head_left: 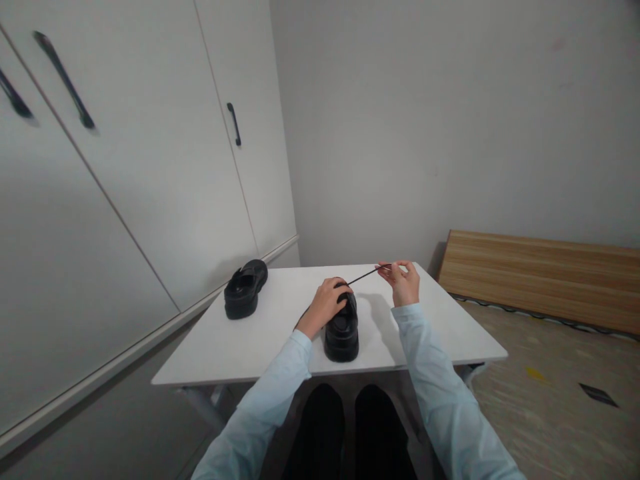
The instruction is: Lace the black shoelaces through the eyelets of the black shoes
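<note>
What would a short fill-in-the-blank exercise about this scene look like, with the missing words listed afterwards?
The left hand rests on the nearer shoe, which is ____ in colour. From that shoe, a thin dark ____ stretches to the right hand. The other shoe stands toward the ____ side of the white table. The wood-grain board lies to the ____ of the table.

Missing words: black; shoelace; left; right

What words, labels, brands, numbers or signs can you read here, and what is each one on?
None that I can read.
Near shoe, other shoe: any marking is too small and dark to read.
Doors, table, board: no text visible.
Dark floor patch: too blurred to tell.
</note>
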Demonstrator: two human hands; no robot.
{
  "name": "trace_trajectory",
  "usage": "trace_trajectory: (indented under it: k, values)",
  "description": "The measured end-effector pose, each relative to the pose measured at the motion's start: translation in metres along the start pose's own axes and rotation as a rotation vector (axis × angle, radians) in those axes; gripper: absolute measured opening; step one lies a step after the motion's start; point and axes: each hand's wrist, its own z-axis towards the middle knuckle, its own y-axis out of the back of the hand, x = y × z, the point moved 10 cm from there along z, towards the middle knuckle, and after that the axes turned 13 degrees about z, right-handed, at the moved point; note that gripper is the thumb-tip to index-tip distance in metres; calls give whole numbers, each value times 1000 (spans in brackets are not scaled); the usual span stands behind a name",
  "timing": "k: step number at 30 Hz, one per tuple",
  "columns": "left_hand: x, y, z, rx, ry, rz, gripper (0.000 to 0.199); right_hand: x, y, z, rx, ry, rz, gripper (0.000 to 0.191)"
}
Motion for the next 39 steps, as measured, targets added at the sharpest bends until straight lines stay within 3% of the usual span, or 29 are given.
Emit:
trace_trajectory:
  k: [4,10,17,22,26,30,39]
  values:
    - [11,-5,-4,2,84,31,23,-1,20,8,-61,-92,28,30]
    - [11,-5,-5,51,137,102,25,-3,58,22,-147,-220,48,23]
    - [10,-9,-6,67,143,124,24,13,79,27,-216,-213,31,18]
    - [11,-9,-6,63,156,103,26,31,62,21,-176,-2,20,21]
    - [13,-7,-6,57,199,63,32,31,43,14,-106,155,-147,25]
    - [12,-5,-6,45,194,66,28,13,21,9,49,182,-397,26]
    - [8,-1,-6,18,188,72,26,-53,-36,-31,570,60,-949,21]
